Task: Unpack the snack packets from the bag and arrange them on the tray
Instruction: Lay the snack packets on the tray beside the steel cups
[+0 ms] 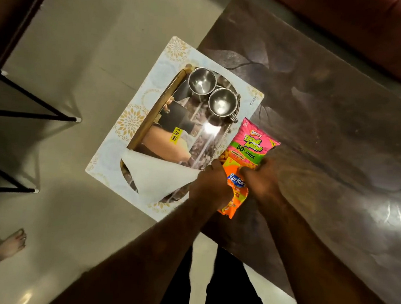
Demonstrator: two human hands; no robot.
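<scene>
Snack packet, pink and green, orange packet overlapping

Pink packet, orange packet overlapping it — beside mirrored tray

This looks like a living room in a home. A low table with a dark, marble-like top stands on a pale, shiny floor, and a reddish-brown sofa runs along its far side. At the left is a wooden piece of furniture on thin black metal legs. A bare foot of another person rests on the floor. Two steel cups stand on a tray over a flowered mat.
</scene>
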